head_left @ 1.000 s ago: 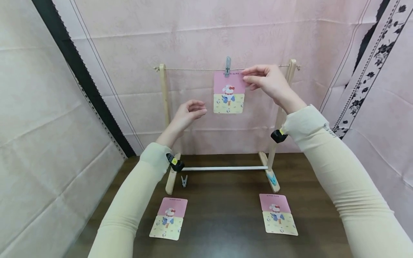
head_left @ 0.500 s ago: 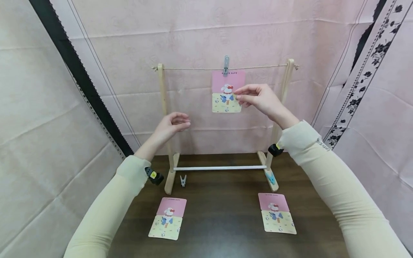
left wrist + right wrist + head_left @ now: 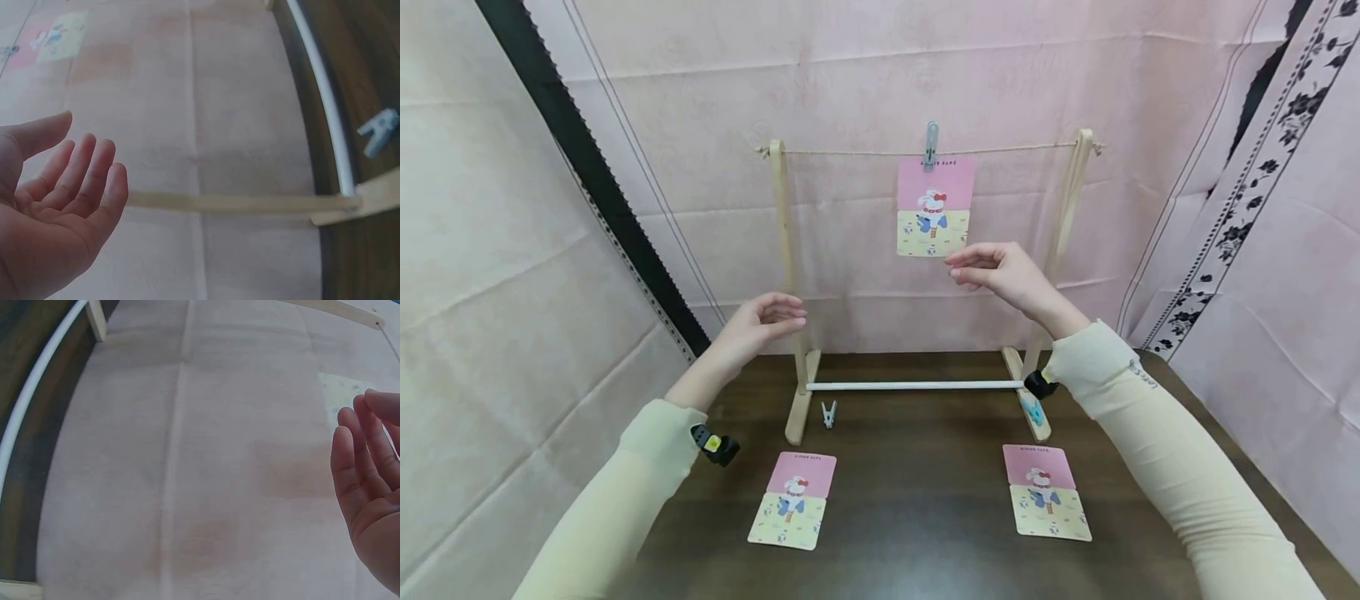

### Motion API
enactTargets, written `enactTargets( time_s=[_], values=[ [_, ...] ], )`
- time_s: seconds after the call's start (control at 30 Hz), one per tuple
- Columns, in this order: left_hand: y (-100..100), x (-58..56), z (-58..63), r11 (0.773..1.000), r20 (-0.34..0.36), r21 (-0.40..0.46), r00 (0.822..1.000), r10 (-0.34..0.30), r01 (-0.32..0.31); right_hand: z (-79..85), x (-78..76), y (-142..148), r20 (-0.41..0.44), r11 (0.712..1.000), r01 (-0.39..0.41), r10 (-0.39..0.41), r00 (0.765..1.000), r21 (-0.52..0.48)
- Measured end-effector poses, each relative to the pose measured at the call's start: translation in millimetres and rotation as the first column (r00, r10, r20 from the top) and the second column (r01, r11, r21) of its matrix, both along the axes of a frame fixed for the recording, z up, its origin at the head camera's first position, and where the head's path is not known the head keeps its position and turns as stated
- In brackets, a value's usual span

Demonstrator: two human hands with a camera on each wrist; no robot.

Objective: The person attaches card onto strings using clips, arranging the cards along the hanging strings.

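Note:
A pink and yellow card [image 3: 934, 225] with a cartoon figure hangs from a string [image 3: 850, 153], held by a grey-blue clothespin [image 3: 931, 147]. My right hand [image 3: 1003, 275] is in the air just below the card's lower right corner, fingers loosely bent and holding nothing. In the left wrist view my left hand [image 3: 69, 206] shows an empty palm with relaxed fingers; the head view puts it in front of the rack's left post. Two matching cards lie on the table, a left card [image 3: 792, 500] and a right card [image 3: 1047, 492].
The wooden rack's posts [image 3: 782, 217] stand on feet joined by a white rod [image 3: 917, 386]. A pale clothespin [image 3: 829, 414] is near the left foot, and a blue clothespin [image 3: 1032, 410] lies at the right foot [image 3: 1039, 427]. Pale cloth [image 3: 865, 92] encloses the brown table [image 3: 917, 492].
My right hand has let go of the hanging card's upper right edge and moved down. My left hand has moved down and left, away from the card.

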State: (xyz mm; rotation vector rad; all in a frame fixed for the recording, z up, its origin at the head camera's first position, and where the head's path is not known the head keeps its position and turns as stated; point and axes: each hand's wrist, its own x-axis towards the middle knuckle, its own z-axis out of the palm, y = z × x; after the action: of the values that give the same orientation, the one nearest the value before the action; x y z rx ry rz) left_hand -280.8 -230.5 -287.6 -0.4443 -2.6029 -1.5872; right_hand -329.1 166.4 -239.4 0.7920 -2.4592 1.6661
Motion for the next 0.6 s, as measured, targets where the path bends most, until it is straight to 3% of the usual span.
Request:
enactTargets(
  time_s=[0.6],
  values=[
    [-41.4, 23.4, -45.3, 0.999, 0.022, -0.029, 0.999, 0.047, -0.046, -50.7, -3.8, -10.1, 0.068, 0.999, -0.037, 0.037, 0.997, -0.003]
  ],
)
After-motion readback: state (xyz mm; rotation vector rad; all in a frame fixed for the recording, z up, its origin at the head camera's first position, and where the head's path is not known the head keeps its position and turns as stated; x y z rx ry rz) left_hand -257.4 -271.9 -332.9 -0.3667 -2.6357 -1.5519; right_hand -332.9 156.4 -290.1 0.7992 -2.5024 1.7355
